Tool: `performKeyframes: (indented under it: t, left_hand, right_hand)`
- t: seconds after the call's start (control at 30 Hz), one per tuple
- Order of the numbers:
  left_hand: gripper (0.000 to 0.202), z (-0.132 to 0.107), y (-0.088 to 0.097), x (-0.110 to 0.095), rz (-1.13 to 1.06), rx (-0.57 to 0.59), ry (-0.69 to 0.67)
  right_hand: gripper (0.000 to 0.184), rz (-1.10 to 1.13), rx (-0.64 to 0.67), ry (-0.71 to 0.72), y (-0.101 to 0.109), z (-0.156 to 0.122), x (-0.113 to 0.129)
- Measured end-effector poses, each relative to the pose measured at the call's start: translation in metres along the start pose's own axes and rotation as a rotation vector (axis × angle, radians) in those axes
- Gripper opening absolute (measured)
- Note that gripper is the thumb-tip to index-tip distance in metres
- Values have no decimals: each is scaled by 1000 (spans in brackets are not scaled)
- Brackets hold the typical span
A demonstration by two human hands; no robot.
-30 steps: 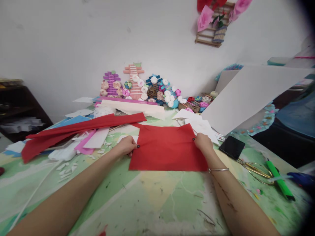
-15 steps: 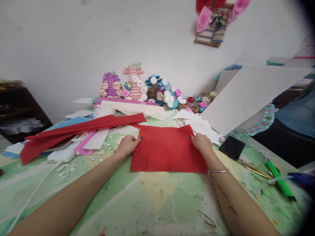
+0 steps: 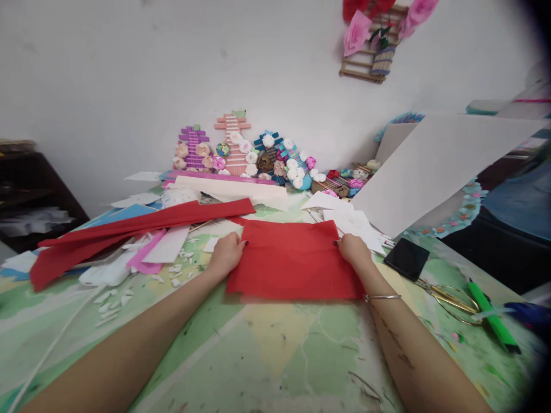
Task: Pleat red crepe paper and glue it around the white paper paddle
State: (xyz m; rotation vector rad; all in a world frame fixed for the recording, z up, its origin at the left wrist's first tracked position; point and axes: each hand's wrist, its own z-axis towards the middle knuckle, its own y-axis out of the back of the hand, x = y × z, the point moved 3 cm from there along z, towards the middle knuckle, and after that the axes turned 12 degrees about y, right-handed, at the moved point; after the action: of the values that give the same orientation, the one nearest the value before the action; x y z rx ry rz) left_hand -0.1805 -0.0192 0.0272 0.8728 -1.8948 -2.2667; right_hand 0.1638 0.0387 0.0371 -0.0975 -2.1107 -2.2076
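A red sheet of crepe-like paper stretches between my two hands above the green and yellow table. My left hand pinches its left edge, thumb on top. At the opposite edge my right hand grips the sheet the same way, and a thin bracelet circles that wrist. The fingers beneath the paper are hidden on both sides. A longer folded strip of red paper lies to the left, past my left hand.
White paper scraps and a white cable lie at left. On the right are a black phone-like slab, gold scissors and a green tool. Decorated crafts line the wall; a large white board leans at right.
The sheet's near edge looks slightly raised off the table, and its surface has smoothed a little. Both hands keep their hold, with the left shifted slightly.
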Motion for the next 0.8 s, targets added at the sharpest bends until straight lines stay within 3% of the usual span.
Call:
performKeyframes:
  t: [0.23, 0.37, 0.47, 0.57, 0.67, 0.8]
  left_hand:
    - [23, 1, -1, 2, 78, 31, -18]
    - [27, -1, 6, 5, 76, 6, -7]
    - [21, 0, 13, 1, 19, -103, -79]
    - [19, -1, 15, -15, -134, -153, -316]
    - [29, -2, 6, -34, -218, -53, -444]
    - [46, -2, -14, -49, -170, 134, -464]
  right_hand:
    - [32, 23, -43, 14, 2, -5, 1]
    - [33, 44, -147, 34, 12, -10, 7]
    - [36, 95, -237, 162, 19, -12, 23]
    - [33, 199, -240, 412, 16, -14, 51]
    - [32, 300, -188, 612, 5, -19, 76]
    - [42, 358, -129, 698, -10, -21, 84]
